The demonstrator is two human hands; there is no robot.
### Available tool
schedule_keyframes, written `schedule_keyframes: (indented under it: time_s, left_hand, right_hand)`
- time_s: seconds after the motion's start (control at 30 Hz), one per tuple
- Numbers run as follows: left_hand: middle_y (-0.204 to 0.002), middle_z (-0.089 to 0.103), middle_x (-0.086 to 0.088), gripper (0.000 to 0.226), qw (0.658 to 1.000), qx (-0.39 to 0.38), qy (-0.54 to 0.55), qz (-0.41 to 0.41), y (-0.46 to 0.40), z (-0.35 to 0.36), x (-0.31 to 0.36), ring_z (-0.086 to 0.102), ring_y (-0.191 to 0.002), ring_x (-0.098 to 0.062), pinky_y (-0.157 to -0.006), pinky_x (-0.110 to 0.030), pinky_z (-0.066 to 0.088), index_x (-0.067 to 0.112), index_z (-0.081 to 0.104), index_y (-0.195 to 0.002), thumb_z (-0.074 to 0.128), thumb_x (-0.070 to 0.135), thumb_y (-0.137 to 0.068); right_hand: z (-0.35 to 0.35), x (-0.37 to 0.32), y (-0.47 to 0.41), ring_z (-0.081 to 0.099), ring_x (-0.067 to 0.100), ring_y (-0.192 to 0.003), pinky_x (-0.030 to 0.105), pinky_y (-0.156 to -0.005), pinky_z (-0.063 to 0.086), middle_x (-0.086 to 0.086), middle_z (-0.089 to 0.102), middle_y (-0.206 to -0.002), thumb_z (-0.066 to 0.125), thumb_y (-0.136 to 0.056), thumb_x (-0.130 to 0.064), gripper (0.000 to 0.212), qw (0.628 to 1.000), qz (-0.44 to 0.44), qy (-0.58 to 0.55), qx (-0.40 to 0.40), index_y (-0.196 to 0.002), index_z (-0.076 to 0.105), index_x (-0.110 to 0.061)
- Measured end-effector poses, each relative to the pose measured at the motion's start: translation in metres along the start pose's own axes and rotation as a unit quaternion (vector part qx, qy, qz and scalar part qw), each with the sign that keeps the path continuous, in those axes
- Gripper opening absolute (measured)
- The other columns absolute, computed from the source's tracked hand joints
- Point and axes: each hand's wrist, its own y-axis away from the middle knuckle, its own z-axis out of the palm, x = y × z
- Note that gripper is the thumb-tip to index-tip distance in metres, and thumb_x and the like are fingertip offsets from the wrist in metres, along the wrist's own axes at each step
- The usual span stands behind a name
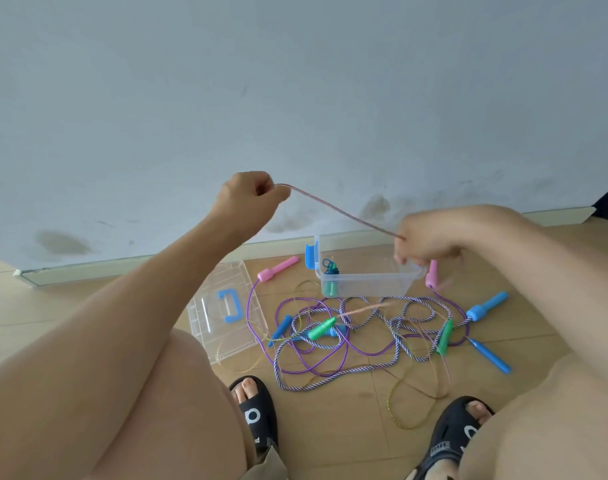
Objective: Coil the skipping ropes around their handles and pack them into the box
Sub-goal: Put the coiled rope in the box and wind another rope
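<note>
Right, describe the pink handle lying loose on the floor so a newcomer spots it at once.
Start at the clear box standing by the wall. Just to its left, above the flat clear lid, lies the pink handle with a thin purple cord trailing from it. The other pink handle hangs beneath the right hand.

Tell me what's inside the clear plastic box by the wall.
Inside the clear plastic box, at its left end, lies one coiled bundle: green handles wrapped in dark blue rope. The right hand covers the box's far right corner, so that part is hidden.
</note>
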Motion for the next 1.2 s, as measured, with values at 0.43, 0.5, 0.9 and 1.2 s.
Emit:
schedule_keyframes:
  time_s: [0.43, 0.5, 0.9, 1.2]
  left_hand:
    - [-0.051, 0.036, 0.009, 0.034, 0.992, 0.049, 0.044, 0.109, 0.005, 0.008, 0.029, 0.032, -0.05, -0.009, -0.05, -0.023, 0.029, 0.019, 0.042, -0.061, 0.066, 0.026, -0.085]
    - [-0.057, 0.035, 0.004, 0.039, 0.985, 0.102, 0.124, 0.062, 0.002, 0.001, 0.03, 0.032, -0.054, -0.015, -0.053, -0.026, 0.03, 0.016, 0.04, -0.063, 0.062, 0.038, -0.087]
    - [-0.056, 0.027, 0.005, 0.038, 0.965, -0.027, 0.195, 0.172, 0.031, 0.026, 0.078, 0.026, -0.056, -0.014, -0.052, -0.027, 0.024, 0.015, 0.035, -0.061, 0.065, 0.016, -0.085]
    - [-0.053, 0.025, 0.006, 0.042, 0.915, 0.079, 0.393, 0.043, 0.015, -0.005, 0.065, 0.019, -0.048, -0.015, -0.047, -0.024, 0.02, 0.024, 0.032, -0.06, 0.054, 0.023, -0.095]
  right_hand:
    - [0.0, -0.014, 0.004, 0.042, 0.018, -0.044, 0.019, -0.042, 0.036, -0.003, 0.058, -0.053, 0.042, -0.099, -0.019, 0.03, 0.996, -0.026, -0.079, 0.04, -0.091, 0.07, -0.012]
    - [-0.002, 0.005, -0.002, 0.043, 0.023, -0.052, 0.026, -0.047, 0.041, 0.006, 0.061, -0.065, 0.041, -0.096, -0.016, 0.028, 0.994, 0.038, -0.099, 0.007, -0.1, 0.068, -0.008]
    - [0.012, -0.058, 0.021, 0.047, 0.01, -0.049, 0.027, -0.049, 0.042, -0.012, 0.069, -0.085, 0.063, -0.094, -0.019, 0.02, 0.861, -0.248, -0.438, 0.067, -0.113, 0.061, -0.014]
    - [0.027, -0.004, 0.011, 0.051, 0.024, -0.055, 0.033, -0.054, 0.049, 0.019, 0.071, -0.109, 0.035, -0.094, 0.0, 0.044, 0.993, 0.03, 0.004, -0.113, -0.137, 0.039, 0.001]
